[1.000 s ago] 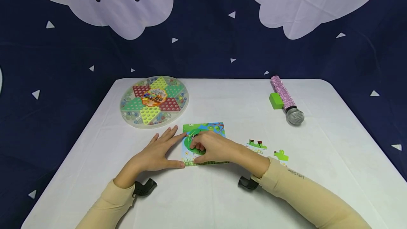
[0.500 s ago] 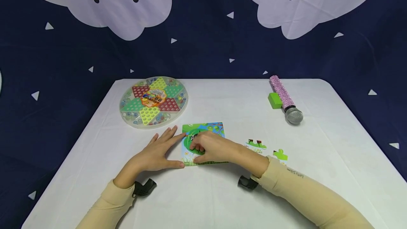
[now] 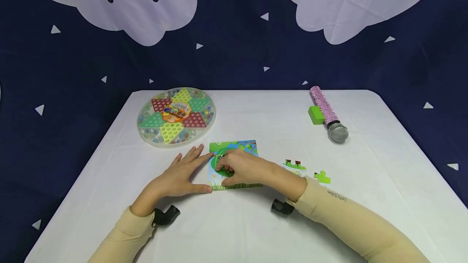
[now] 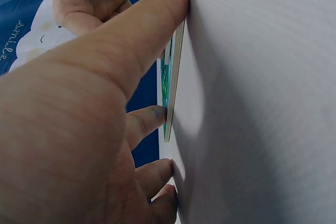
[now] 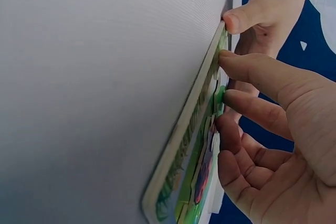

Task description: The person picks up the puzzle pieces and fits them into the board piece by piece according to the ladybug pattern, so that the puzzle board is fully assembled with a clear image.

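A thin jigsaw puzzle board (image 3: 250, 147) with a green and blue picture lies on the table. My left hand (image 3: 179, 178) rests flat at its left side, fingers spread, with thumb and index fingertips at the edge. Over the board bends my right hand (image 3: 248, 168), palm down. In the right wrist view its thumb tip (image 5: 227, 57) touches the board near the border, and the index fingertip (image 5: 230, 97) presses on a green puzzle piece (image 5: 219, 100). Thumb and index stand apart, the other fingers loosely curled. Much of the picture is hidden under this hand.
Loose puzzle pieces lie right of the board, among them a piece with dark red marks (image 3: 295, 166) and a green piece (image 3: 322, 177). A round Chinese checkers board (image 3: 177, 117) sits back left. Back right, a pink glitter microphone (image 3: 326, 108) touches a green block (image 3: 316, 115).
My right hand and forearm have shifted slightly to the left and up over the puzzle board, the fingers spreading a little. My left hand has stayed at the edge.
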Action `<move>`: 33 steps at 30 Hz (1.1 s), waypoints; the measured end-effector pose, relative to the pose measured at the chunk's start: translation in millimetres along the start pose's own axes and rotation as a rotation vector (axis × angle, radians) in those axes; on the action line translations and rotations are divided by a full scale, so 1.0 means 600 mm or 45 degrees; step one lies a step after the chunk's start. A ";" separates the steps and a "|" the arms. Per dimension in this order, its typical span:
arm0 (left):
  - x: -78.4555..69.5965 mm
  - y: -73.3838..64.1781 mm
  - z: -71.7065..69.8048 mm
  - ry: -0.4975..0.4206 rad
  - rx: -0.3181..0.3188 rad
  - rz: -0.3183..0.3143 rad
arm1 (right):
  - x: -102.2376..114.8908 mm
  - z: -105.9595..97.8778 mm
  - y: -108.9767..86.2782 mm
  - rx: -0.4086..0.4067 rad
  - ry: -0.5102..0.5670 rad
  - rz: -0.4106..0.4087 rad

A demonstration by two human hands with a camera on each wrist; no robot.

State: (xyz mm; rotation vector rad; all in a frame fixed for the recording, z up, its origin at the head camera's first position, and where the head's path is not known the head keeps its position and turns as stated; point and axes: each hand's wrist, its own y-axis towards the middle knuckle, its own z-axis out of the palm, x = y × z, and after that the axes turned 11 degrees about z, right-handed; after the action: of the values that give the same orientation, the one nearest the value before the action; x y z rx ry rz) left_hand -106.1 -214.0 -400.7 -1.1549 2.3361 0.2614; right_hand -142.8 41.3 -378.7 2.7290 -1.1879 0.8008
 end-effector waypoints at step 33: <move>-0.002 0.000 -0.003 -0.010 0.002 0.001 | -0.002 -0.009 -0.003 0.032 0.093 0.016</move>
State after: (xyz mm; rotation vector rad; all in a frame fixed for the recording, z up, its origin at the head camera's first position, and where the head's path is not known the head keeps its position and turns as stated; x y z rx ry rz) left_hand -106.5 -213.9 -398.7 -1.1503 2.3295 0.2637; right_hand -144.6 44.7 -374.1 2.6893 -1.1900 0.9146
